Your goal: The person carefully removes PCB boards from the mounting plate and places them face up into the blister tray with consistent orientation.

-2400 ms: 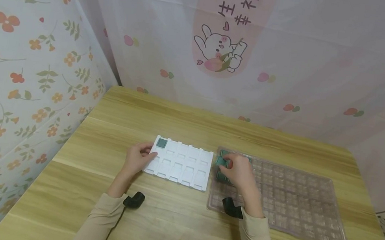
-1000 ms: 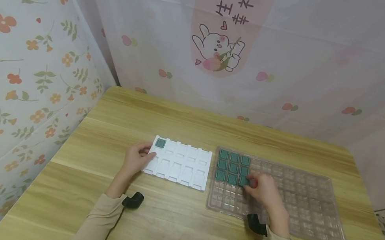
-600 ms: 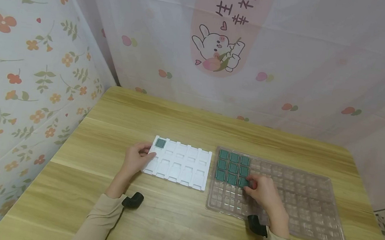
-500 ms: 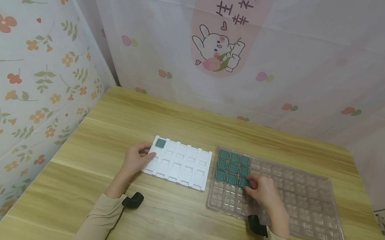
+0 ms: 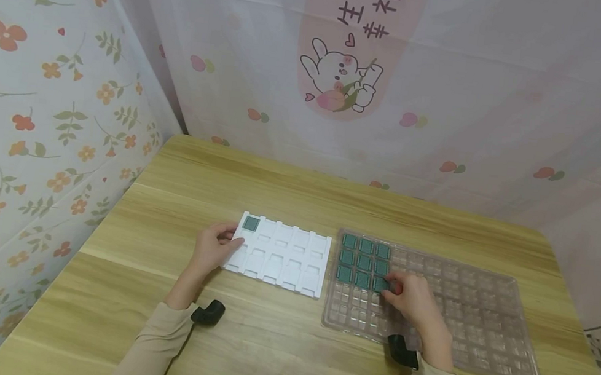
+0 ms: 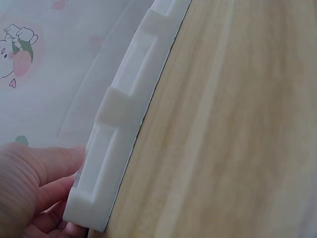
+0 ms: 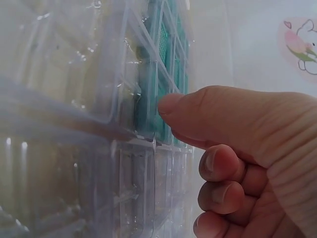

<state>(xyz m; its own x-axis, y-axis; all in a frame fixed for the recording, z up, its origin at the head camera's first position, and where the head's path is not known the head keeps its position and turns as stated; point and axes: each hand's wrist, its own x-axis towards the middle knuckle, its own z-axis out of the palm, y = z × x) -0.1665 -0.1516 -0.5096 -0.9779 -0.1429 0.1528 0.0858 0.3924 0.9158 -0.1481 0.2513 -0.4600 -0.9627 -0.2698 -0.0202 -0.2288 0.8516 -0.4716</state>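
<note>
My left hand grips the left edge of a white plastic tray, thumb on top and fingers against the side; the left wrist view shows the hand at the corner of the tray. A square green chip sits in that tray's far left pocket. At the right, my right hand has thumb and forefinger at the near right chip of a block of green chips in a clear tray. In the right wrist view the thumb touches green; the forefinger is mostly hidden behind it.
Both trays lie side by side on a wooden table, a narrow gap between them. The clear tray's other pockets show no chips. Black elbow-shaped pieces stick out at both cuffs. A printed curtain hangs behind the table.
My right hand has moved from a chip it pinched at the clear tray's far left to the block's near right chip, and has stayed there about a second. My left hand is still.
</note>
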